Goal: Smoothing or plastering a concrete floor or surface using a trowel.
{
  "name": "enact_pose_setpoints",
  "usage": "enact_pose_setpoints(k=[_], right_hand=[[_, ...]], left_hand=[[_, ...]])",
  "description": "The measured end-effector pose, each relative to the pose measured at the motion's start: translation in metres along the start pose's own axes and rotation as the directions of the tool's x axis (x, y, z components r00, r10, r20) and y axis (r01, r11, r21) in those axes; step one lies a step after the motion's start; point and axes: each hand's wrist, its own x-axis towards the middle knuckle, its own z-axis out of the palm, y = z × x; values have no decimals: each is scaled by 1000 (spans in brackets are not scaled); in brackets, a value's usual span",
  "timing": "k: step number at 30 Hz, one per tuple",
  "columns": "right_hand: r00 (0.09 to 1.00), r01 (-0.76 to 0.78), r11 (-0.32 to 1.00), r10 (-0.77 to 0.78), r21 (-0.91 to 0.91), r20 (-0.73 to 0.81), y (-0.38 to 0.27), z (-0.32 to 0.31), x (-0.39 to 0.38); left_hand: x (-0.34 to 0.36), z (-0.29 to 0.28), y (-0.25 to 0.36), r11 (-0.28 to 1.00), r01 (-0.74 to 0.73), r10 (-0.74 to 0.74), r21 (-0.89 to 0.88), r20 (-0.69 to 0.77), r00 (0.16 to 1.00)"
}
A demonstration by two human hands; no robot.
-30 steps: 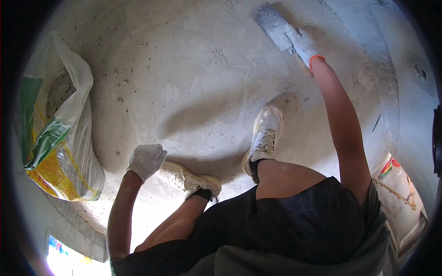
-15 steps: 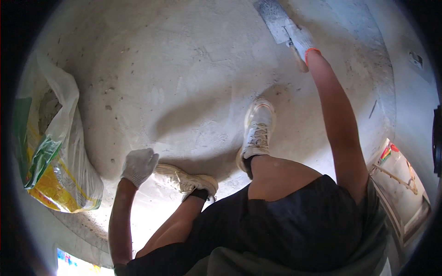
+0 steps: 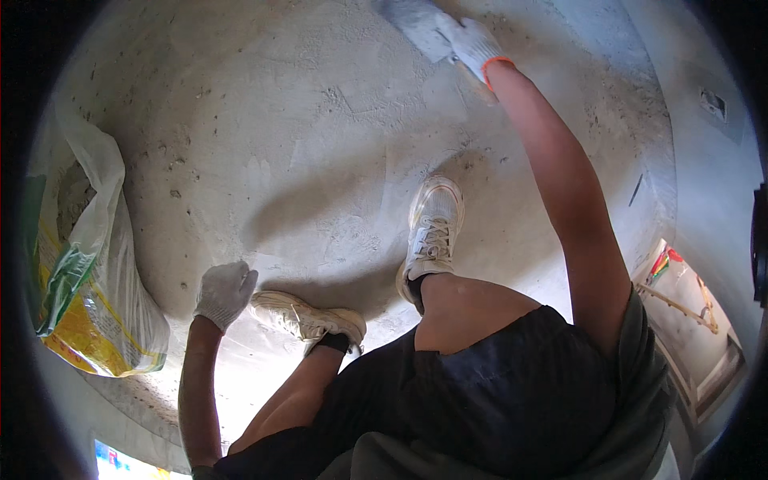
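Note:
At the far side, my right hand (image 3: 475, 45), in a white knit glove with an orange cuff, grips the wooden handle of a plastering trowel (image 3: 416, 29). The trowel's grey rectangular blade lies on or close to the rough grey floor (image 3: 320, 160); motion smears it. My left hand (image 3: 225, 293), also in a whitish glove, is curled into a loose fist beside my left shoe, and I see nothing in it. Fine ridges and rough patches mark the floor between the trowel and my shoes.
A clear plastic sack with yellow and green print (image 3: 104, 296) stands at the left, grey material showing inside. My shoes (image 3: 436, 228) are planted on the floor. A curving wall with a small box (image 3: 714, 105) is at the right, near a doorway (image 3: 692, 320).
My right hand has swept the trowel to the left and slightly farther away. My left hand remains curled beside the shoe; the whole view has shifted a little.

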Motion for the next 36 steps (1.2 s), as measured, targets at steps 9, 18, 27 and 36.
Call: enact_pose_setpoints(k=[9, 18, 27, 36], right_hand=[[983, -177, 795, 170, 580, 67, 2, -30, -88], [860, -406, 622, 12, 669, 510, -53, -2, -145], [805, 461, 843, -529, 277, 269, -81, -8, -130], [859, 491, 858, -505, 150, 79, -56, -2, -113]], left_hand=[[-6, 8, 1, 997, 14, -9, -74, 70, 997], [3, -3, 0, 1000, -2, 3, -24, 6, 1000], [-6, 3, 2, 999, 34, -35, 8, 87, 996], [-1, -1, 1, 999, 41, -40, -18, 48, 998]])
